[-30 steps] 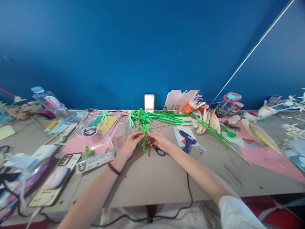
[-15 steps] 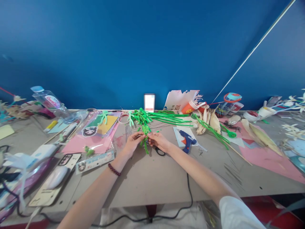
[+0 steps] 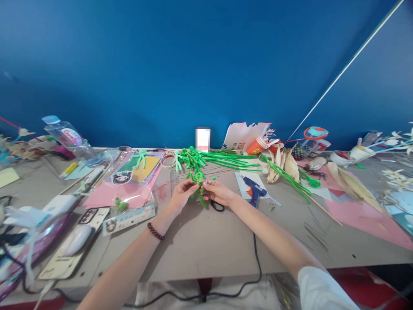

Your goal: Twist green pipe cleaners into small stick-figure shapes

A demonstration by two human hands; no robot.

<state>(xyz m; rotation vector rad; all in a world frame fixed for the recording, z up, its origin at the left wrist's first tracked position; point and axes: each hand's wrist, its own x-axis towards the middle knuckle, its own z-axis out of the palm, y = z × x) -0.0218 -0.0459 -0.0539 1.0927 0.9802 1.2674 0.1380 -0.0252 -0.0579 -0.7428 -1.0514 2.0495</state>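
Between my two hands is a bright green pipe-cleaner piece [image 3: 198,177], with a coiled round top and fuzzy strands hanging below. My left hand [image 3: 183,194] pinches it from the left, thumb and fingertips closed. From the right, my right hand [image 3: 218,192] grips the same piece with its fingertips. Just behind them lies a heap of green pipe-cleaner pieces [image 3: 191,157], with long green stems [image 3: 230,161] stretching to the right. Scissors with black handles [image 3: 217,206] lie partly under my right hand.
A blue glue gun [image 3: 254,189] rests on white paper to the right, near dried husks [image 3: 285,165] and orange paper cups [image 3: 257,146]. On the left are bagged coloured papers [image 3: 97,196], a plastic bottle [image 3: 69,137] and a phone [image 3: 93,216]. A black cable [image 3: 257,254] crosses the front edge.
The green piece has been turned in my fingers, so its coiled round top now faces up toward me. Its lower strands have shifted slightly right. Both hands keep their hold.
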